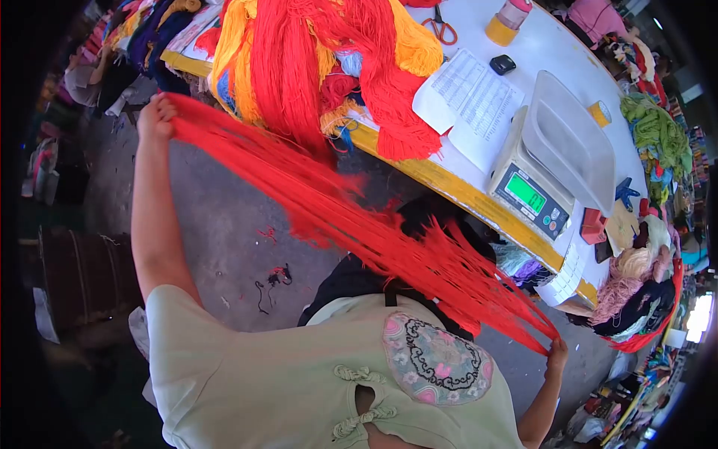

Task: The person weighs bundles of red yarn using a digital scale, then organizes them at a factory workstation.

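A long hank of red yarn (329,206) is stretched slantwise in front of my body. My left hand (157,117), raised at the upper left, is closed around one end of it. At the lower right my right hand (557,353) grips the other end, its fingers wrapped in the strands. Between my hands the yarn is spread, with loose strands hanging out along the middle. Beyond it, a pile of red yarn hanks (288,67) and orange-yellow yarn (415,41) drapes over the table's edge.
On the white table (464,168) stand a digital scale (531,196) with a plastic tray (568,138), printed sheets (475,101), red-handled scissors (441,31) and a black object (502,64). Bundles of coloured yarn (651,131) lie at the right. Yarn scraps (278,275) litter the floor.
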### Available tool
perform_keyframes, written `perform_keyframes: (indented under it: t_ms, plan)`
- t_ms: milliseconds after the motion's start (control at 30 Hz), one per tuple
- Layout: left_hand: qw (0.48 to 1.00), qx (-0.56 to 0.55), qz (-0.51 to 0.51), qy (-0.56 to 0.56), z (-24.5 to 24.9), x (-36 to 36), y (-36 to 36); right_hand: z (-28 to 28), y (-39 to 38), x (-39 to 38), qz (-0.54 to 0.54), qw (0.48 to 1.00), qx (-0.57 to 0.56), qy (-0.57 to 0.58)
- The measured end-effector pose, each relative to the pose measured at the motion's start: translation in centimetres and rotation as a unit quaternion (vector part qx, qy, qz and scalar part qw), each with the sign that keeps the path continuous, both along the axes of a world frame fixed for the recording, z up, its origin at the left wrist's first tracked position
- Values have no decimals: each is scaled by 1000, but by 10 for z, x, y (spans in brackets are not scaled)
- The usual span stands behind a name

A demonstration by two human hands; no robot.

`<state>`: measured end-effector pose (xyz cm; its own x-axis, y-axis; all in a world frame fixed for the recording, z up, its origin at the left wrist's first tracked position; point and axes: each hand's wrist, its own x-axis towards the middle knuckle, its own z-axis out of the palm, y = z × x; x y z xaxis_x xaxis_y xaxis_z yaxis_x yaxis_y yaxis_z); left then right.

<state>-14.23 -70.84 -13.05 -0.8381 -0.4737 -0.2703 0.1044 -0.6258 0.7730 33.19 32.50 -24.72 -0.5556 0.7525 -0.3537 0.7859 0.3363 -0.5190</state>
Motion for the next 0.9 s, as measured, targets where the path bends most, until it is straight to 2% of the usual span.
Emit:
perform_keyframes:
  t_ms: [33, 67, 100, 133, 233, 267, 300, 333, 400, 467, 500, 533, 567, 600, 667, 800, 867, 900]
  plan:
    - [999, -22, 41, 3, -18, -3, -56, -11, 19, 15, 7, 999, 39, -27]
    - [996, -45, 80, 6, -20, -3, -70, -7, 13, 20, 12, 995, 78, -56]
    - [985, -65, 161, 1, -26, -6, -81, -4, 9, 21, 58, 986, 139, -76]
    - [967, -85, 241, -5, -20, 0, -72, 0, 3, 16, 73, 973, 190, -105]
    - [953, -70, 291, 44, -30, 3, -55, 0, 6, 14, 131, 915, 346, -163]
    - [973, -22, 219, 64, -33, 8, -45, 12, 3, 8, 99, 965, 199, -141]
    - [985, 27, 147, 84, -32, 14, -25, 48, -28, -21, 66, 990, 47, -114]
    - [989, 76, 74, 103, -30, 22, -1, 88, -61, -48, 30, 990, -105, -85]
    - [979, 159, 7, 130, -14, 38, 75, 170, -117, -81, 123, 960, -251, 36]
    - [961, 167, -97, 196, -1, 48, 154, 215, -114, -76, 194, 937, -199, 213]
    - [944, 184, -154, 224, -4, 47, 185, 251, -106, -75, 166, 909, -250, 290]
    - [923, 201, -208, 253, -6, 47, 214, 282, -116, -88, 107, 880, -237, 398]
    - [935, 131, -223, 244, -5, 46, 250, 313, -127, -100, 61, 837, -213, 500]
    - [941, 59, -238, 234, -2, 46, 285, 344, -132, -118, 86, 802, -192, 559]
    - [966, -113, -200, 119, 6, 52, 355, 402, -145, -169, 221, 735, -181, 615]
    - [922, -210, -299, 127, -29, 41, 434, 494, -188, -269, 419, 623, -196, 631]
    - [871, -376, -266, 173, -76, 25, 450, 530, -204, -307, 473, 586, -195, 628]
    - [876, -367, -262, 169, -74, 24, 451, 547, -203, -319, 485, 578, -153, 638]
